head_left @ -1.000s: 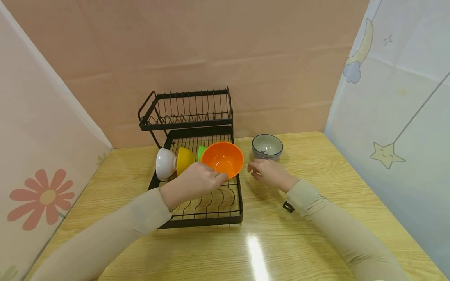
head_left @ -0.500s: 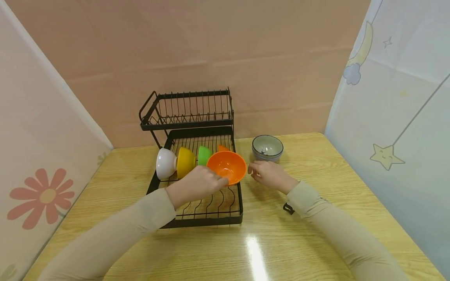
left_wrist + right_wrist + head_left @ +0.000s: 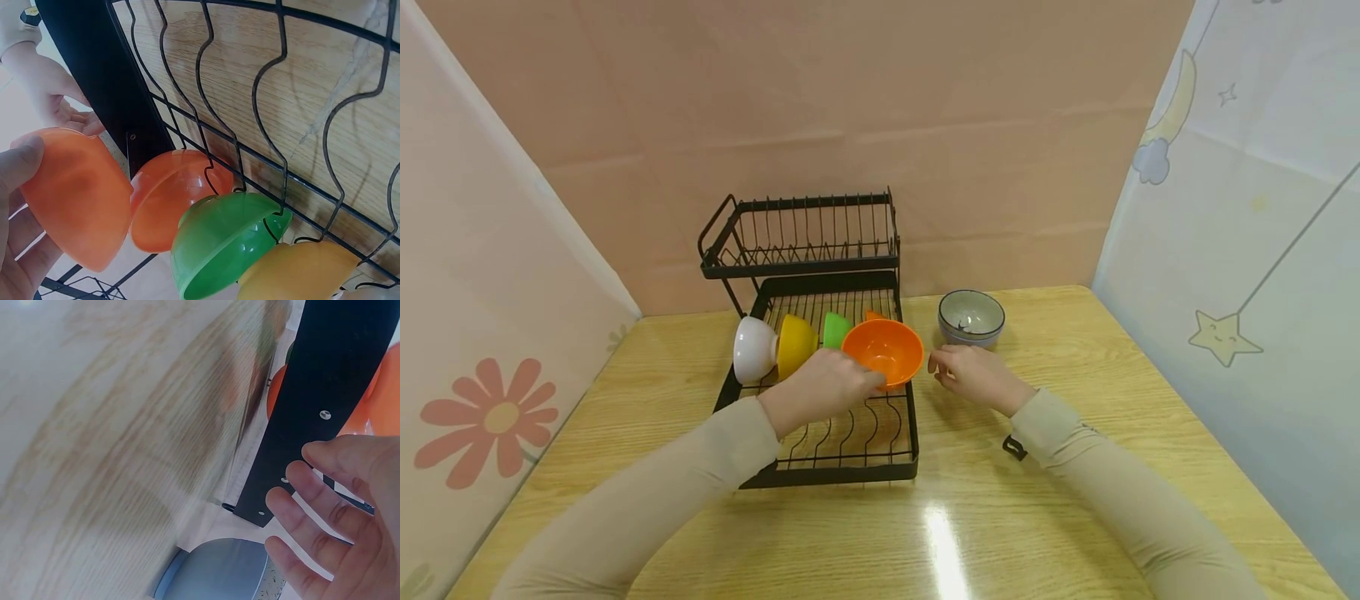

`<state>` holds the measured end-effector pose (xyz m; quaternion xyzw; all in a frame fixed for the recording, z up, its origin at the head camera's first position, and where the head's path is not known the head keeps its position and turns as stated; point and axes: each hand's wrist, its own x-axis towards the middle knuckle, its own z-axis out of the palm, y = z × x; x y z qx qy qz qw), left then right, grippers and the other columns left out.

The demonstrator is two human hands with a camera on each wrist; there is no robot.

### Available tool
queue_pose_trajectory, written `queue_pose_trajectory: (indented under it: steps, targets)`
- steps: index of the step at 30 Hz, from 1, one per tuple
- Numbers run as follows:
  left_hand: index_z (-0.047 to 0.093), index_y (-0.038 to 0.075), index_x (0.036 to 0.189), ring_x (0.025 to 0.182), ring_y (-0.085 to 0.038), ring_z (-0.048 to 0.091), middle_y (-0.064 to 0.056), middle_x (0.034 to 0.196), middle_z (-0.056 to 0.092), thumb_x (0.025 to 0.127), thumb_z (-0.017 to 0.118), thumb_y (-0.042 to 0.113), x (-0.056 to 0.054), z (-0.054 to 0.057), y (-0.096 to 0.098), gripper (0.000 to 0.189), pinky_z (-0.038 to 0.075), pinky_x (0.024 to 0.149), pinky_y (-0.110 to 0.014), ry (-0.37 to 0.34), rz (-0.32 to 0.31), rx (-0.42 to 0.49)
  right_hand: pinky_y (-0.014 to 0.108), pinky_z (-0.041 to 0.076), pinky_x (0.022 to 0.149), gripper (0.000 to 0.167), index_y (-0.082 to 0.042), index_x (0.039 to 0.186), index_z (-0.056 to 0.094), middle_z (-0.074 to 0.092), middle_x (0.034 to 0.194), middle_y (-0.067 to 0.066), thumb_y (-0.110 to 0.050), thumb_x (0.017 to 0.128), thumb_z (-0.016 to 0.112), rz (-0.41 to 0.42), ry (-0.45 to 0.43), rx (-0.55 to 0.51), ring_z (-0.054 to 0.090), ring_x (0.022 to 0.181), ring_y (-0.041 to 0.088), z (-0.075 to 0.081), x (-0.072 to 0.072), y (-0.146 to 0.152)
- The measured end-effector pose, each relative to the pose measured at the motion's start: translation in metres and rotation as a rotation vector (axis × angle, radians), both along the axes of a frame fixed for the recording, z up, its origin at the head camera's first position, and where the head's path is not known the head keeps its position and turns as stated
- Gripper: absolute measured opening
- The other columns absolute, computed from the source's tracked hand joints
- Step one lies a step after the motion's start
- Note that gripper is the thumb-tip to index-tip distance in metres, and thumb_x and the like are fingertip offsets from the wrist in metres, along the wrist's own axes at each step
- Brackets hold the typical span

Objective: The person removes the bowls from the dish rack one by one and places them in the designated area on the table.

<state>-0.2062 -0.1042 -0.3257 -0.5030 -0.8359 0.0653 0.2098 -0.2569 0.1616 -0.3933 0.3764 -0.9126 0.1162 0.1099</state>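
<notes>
My left hand pinches the rim of an orange bowl over the right side of the black dish rack. In the left wrist view, the thumb lies on one side of this bowl and the fingers on the other. Beside it, a second orange bowl sits tilted in the wires, followed by a green bowl, a yellow bowl and, in the head view, a white bowl. My right hand, fingers loosely bent and holding nothing, hovers between the rack and some grey-blue bowls.
The rack's upper tier rises at the back, close to the pink backdrop. A small black piece lies on the wooden table near the right sleeve. Printed cloth walls stand at both sides.
The held orange bowl has come slightly right and toward me, uncovering the orange bowl in the rack and more of the green one. My right hand has hardly moved.
</notes>
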Motion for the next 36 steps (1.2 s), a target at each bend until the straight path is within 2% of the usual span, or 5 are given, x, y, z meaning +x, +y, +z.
queue_pose_trajectory:
  steps: [6, 16, 28, 32, 36]
  targets:
    - [0.072, 0.016, 0.088, 0.048, -0.007, 0.052, 0.006, 0.062, 0.064, 0.085, 0.071, 0.035, -0.003, 0.0, 0.001, 0.019, 0.049, 0.05, -0.021, -0.031, -0.001, 0.012, 0.025, 0.054, 0.064, 0.011, -0.014, 0.092, 0.066, 0.066, 0.087, -0.002, -0.006, 0.084, 0.07, 0.002, 0.016, 0.011, 0.066, 0.073, 0.011, -0.003, -0.001, 0.0]
    - [0.071, 0.016, 0.087, 0.049, -0.007, 0.051, 0.007, 0.061, 0.063, 0.085, 0.07, 0.037, -0.007, 0.002, 0.004, 0.021, 0.049, 0.051, -0.021, 0.008, -0.012, 0.035, 0.024, 0.053, 0.063, 0.012, -0.013, 0.092, 0.066, 0.064, 0.085, -0.004, -0.007, 0.084, 0.071, -0.001, 0.001, 0.001, 0.064, 0.072, 0.01, -0.004, -0.002, 0.002]
    - [0.071, 0.016, 0.086, 0.049, -0.007, 0.053, 0.006, 0.061, 0.064, 0.085, 0.071, 0.035, -0.009, 0.001, 0.005, 0.019, 0.05, 0.051, -0.022, -0.016, -0.011, 0.048, 0.026, 0.053, 0.064, 0.013, -0.012, 0.094, 0.066, 0.065, 0.085, -0.004, -0.005, 0.084, 0.071, -0.008, -0.018, -0.009, 0.064, 0.074, 0.011, -0.003, -0.002, 0.003]
    - [0.07, 0.016, 0.086, 0.049, -0.008, 0.054, 0.006, 0.062, 0.064, 0.085, 0.07, 0.038, -0.011, 0.0, 0.004, 0.021, 0.049, 0.05, -0.022, 0.0, -0.017, 0.051, 0.027, 0.054, 0.065, 0.011, -0.01, 0.093, 0.067, 0.064, 0.085, -0.002, -0.005, 0.084, 0.071, -0.005, -0.022, -0.032, 0.063, 0.074, 0.012, 0.001, -0.002, 0.004]
    - [0.069, 0.017, 0.086, 0.048, -0.007, 0.051, 0.007, 0.061, 0.062, 0.085, 0.069, 0.039, -0.012, 0.001, 0.004, 0.022, 0.048, 0.048, -0.022, 0.003, -0.017, 0.052, 0.029, 0.055, 0.068, 0.008, -0.009, 0.092, 0.066, 0.066, 0.085, 0.0, -0.005, 0.086, 0.069, -0.001, 0.006, -0.073, 0.064, 0.076, 0.014, 0.01, -0.005, 0.007]
